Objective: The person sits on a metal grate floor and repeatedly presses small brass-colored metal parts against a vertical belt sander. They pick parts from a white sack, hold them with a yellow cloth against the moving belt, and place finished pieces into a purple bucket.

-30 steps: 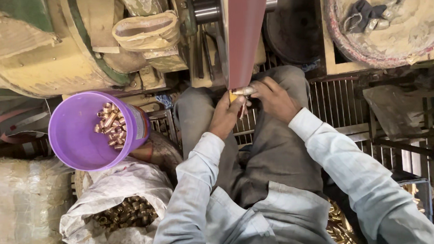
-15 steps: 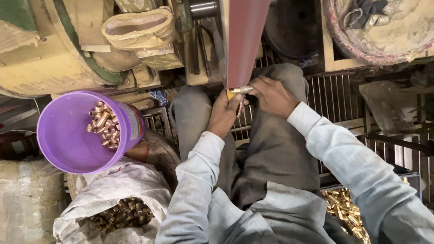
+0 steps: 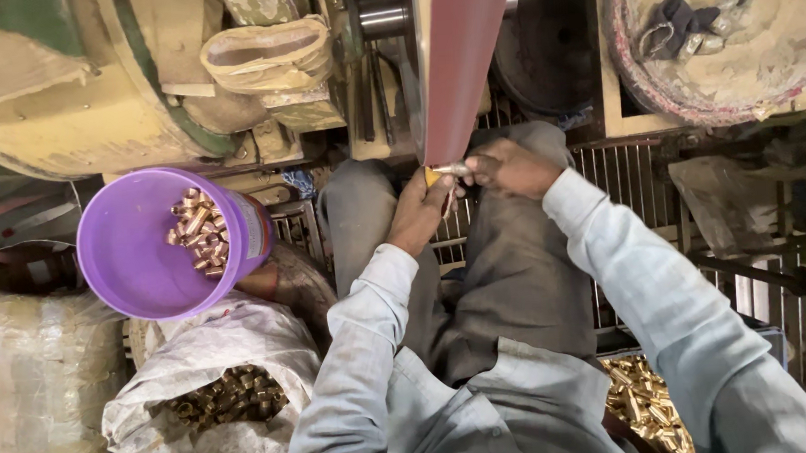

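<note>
Left hand, right hand raised together, fingers pinched.

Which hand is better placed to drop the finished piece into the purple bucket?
Left. The left hand is on the same side as the purple bucket; the right hand would have to cross over. Both hold the piece.

A belt runs down the middle toward the seated person's knees. At its lower end the left hand and the right hand meet on a small metal piece held against it. To the left, beside the person's left knee, stands a bucket with small metal parts in it. Nearer than the bucket lies an open sack with more parts in it. A heap of parts lies by the right side. A round tray sits far right, behind.
</note>
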